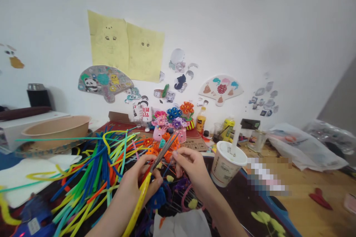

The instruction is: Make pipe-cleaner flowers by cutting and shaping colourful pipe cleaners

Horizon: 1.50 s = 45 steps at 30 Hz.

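Observation:
My left hand [146,177] is closed around a yellow-handled tool with long grey metal blades [162,153], its tips pointing up and away; whether scissors or tweezers I cannot tell. Just right of the blades, my right hand [189,161] is pinched at the fingertips. What sits in that pinch is too small to make out, though a thin bluish strand shows below it. Orange pipe-cleaner flowers [167,148] lie beyond both hands. A bundle of coloured pipe cleaners [97,166] spreads to the left. Blue and purple fuzzy pieces [158,197] lie beneath.
A lidded paper cup [229,164] with a straw stands close to my right forearm. Finished flower pots [174,124] stand at the back near a juice bottle [200,119]. A beige basin [57,129] is at left, a plastic bag [303,148] at right. White paper [182,224] lies in front.

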Each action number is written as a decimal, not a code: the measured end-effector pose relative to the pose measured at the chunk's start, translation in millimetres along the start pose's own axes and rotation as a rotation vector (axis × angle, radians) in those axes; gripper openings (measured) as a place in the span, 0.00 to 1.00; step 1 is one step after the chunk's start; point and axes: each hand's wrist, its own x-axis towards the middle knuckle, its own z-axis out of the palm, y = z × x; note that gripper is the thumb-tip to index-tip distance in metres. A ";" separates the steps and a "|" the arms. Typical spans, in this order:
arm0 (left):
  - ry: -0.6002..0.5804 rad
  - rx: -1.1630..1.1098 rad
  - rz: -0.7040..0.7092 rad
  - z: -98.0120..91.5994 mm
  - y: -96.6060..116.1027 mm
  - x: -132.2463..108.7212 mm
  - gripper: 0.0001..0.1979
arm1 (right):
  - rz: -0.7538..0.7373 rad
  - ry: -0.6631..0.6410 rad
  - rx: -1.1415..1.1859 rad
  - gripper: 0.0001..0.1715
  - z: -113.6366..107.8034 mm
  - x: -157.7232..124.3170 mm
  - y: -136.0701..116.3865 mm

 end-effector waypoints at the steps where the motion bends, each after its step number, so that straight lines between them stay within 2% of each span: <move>1: 0.009 0.006 0.007 0.1 0.0 0.4 0.14 | 0.008 -0.008 0.026 0.25 -0.2 0.1 -0.5; 7: 0.072 0.022 0.060 -0.2 2.7 2.4 0.13 | 0.092 -0.065 0.176 0.24 -1.4 0.9 -2.4; 16: 0.073 0.059 0.057 -0.4 4.2 -1.3 0.13 | 0.053 0.022 0.144 0.25 -2.2 0.8 -4.9; 20: 0.077 0.074 0.046 0.2 4.6 -1.5 0.13 | 0.051 0.016 0.185 0.25 -3.7 1.9 -3.6; 23: 0.118 0.064 0.034 1.7 9.0 -1.5 0.14 | 0.070 0.000 0.217 0.24 -4.3 2.7 -2.6; 28: 0.163 0.013 0.015 5.0 23.1 -3.8 0.13 | 0.023 -0.010 0.153 0.22 -6.9 2.4 -2.5; 35: 0.029 -0.139 -0.067 1.7 27.7 -3.7 0.20 | 0.039 -0.216 0.071 0.18 -7.5 -2.2 0.4; 45: -0.055 -0.169 -0.105 0.4 27.5 -5.2 0.20 | -0.006 -0.175 0.030 0.16 -4.6 -4.3 -0.6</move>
